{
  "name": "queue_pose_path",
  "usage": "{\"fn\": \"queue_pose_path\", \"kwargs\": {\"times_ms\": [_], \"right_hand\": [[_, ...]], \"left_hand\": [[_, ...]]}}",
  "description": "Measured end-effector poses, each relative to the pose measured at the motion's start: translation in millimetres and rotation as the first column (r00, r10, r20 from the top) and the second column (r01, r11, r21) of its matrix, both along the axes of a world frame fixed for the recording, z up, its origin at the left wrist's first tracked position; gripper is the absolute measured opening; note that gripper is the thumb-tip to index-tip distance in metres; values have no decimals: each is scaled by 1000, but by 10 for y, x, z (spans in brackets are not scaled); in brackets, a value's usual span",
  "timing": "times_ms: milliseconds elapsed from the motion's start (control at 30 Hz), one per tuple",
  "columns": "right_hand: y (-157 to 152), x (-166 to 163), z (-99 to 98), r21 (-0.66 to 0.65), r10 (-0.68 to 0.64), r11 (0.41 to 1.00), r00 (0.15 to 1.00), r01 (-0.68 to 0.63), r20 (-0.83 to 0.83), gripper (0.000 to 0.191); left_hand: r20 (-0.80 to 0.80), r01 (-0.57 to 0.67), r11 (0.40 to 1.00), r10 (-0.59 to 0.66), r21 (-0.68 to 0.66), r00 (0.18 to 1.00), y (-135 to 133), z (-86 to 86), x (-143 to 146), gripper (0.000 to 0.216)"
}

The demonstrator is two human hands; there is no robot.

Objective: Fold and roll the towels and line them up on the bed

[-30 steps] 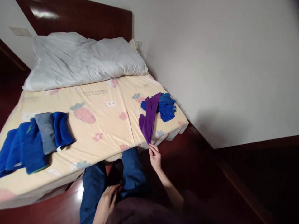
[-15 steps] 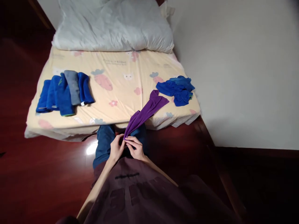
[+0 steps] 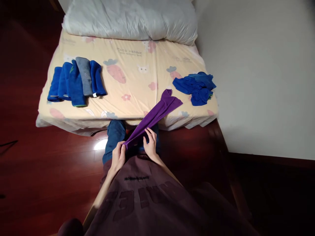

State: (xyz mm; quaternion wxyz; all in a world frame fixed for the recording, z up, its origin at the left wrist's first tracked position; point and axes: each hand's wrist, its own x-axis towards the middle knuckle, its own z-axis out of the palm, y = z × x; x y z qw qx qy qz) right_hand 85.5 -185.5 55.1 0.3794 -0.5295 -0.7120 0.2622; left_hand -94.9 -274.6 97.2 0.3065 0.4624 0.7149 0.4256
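Note:
A long purple cloth (image 3: pixel 157 111) stretches from the bed's near edge down toward my lap. My left hand (image 3: pixel 118 156) pinches its near end. My right hand (image 3: pixel 150 144) grips the cloth a little farther along, fingers wrapped over it. The cloth's far end still rests on the yellow cartoon-print bed sheet (image 3: pixel 133 85). My blue-trousered legs show below the cloth.
A row of folded blue and grey towels (image 3: pixel 76 81) lies on the bed's left side. A crumpled pile of blue cloths (image 3: pixel 195 88) sits near the bed's right corner. A white duvet (image 3: pixel 130 18) is bunched at the head. A white wall stands right; dark red wood floor surrounds.
The purple cloth was pulled off the bed toward my lap. My left hand came up and took its end, and my right hand slid farther along it.

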Motion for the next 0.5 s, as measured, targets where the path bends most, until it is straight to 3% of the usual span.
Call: {"fn": "queue_pose_path", "kwargs": {"times_ms": [133, 233, 367, 500], "right_hand": [[81, 37, -63, 20, 59, 998, 994, -61, 96, 56], [108, 54, -128, 16, 50, 998, 986, -53, 158, 44], [120, 78, -221, 1, 77, 997, 972, -79, 222, 27], [133, 115, -260, -1, 138, 990, 966, -141, 217, 23]], "left_hand": [[-66, 53, 990, -44, 127, 997, -40, 73, -79, 35], [-80, 34, 966, -14, 255, 997, -57, 101, -114, 32], [-6, -144, 962, 149, 233, 989, -110, 114, -131, 33], [68, -324, 930, 317, 171, 946, -195, 231, -148, 34]]}}
